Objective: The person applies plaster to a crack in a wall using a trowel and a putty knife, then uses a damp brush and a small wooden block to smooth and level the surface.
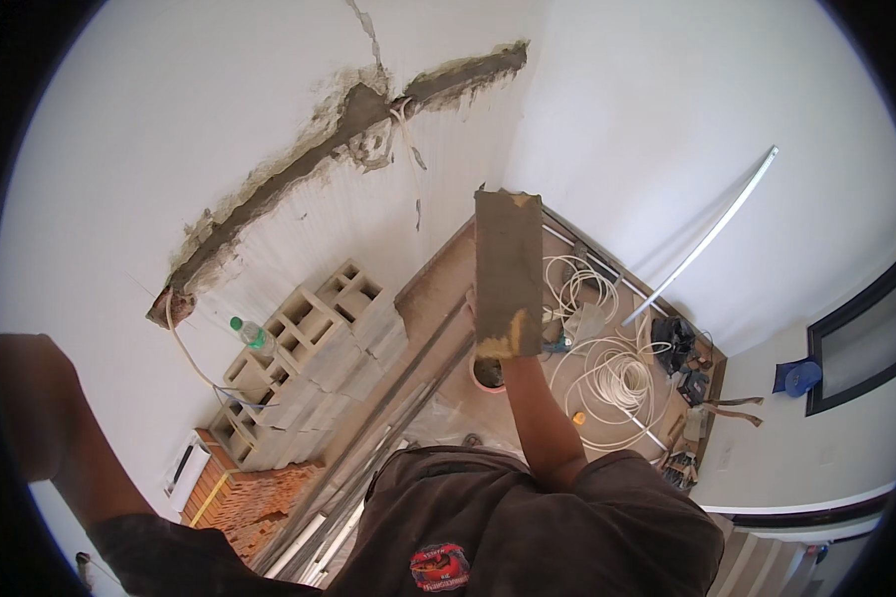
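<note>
My right arm reaches forward, and my right hand (471,301) is behind a long rectangular plastering float (508,264), gripping it. Only a bit of the fingers shows at the float's left edge. Grey mortar coats the float's face, with yellowish patches at its near end and far corner. A bucket (488,374) with grey stuff in it is partly hidden under the float. On the left, my bent left arm ends in a dark, blurred left hand (32,403) at the picture's rim; its fingers cannot be made out. The wall ahead has a mortar-filled channel (309,159) running diagonally.
Hollow blocks (314,328) are stacked along the left wall, with a green-capped bottle (252,334) on top. Orange bricks (269,502) and long bars (383,438) lie nearer. Coiled white cable (622,383) covers floor at right; a pale strip (707,234) leans on the wall.
</note>
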Demonstrator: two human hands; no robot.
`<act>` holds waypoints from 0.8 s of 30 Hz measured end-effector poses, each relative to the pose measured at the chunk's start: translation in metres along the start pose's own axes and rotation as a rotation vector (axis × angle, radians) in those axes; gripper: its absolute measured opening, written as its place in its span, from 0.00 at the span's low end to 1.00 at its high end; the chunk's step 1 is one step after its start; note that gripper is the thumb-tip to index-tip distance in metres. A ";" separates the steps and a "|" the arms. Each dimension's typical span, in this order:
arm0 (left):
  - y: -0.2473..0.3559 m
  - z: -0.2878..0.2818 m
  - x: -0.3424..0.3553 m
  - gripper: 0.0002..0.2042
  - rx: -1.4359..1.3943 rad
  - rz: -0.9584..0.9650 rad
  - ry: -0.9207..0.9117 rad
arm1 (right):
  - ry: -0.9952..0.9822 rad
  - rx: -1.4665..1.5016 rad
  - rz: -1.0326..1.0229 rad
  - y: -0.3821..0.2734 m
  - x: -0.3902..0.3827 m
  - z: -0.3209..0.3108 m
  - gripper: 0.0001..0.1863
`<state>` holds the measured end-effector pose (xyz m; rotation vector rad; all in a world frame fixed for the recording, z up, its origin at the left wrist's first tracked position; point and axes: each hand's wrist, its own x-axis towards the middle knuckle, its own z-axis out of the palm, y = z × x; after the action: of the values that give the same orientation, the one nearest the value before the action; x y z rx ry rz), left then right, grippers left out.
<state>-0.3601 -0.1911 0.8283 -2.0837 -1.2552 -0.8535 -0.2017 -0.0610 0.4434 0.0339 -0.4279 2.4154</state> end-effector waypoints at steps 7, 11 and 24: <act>0.017 -0.006 -0.002 0.28 -0.062 0.071 -0.012 | -0.028 -0.190 -0.106 0.046 0.032 -0.061 0.20; 0.022 -0.005 -0.004 0.29 -0.114 0.085 0.013 | -0.574 0.078 0.117 0.056 0.040 -0.032 0.22; 0.045 -0.023 -0.007 0.33 -0.210 0.156 0.030 | -0.375 0.021 0.120 0.054 0.027 -0.013 0.22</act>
<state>-0.3268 -0.2300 0.8314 -2.2885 -1.0084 -0.9766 -0.2554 -0.0785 0.4185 0.4887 -0.5870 2.5341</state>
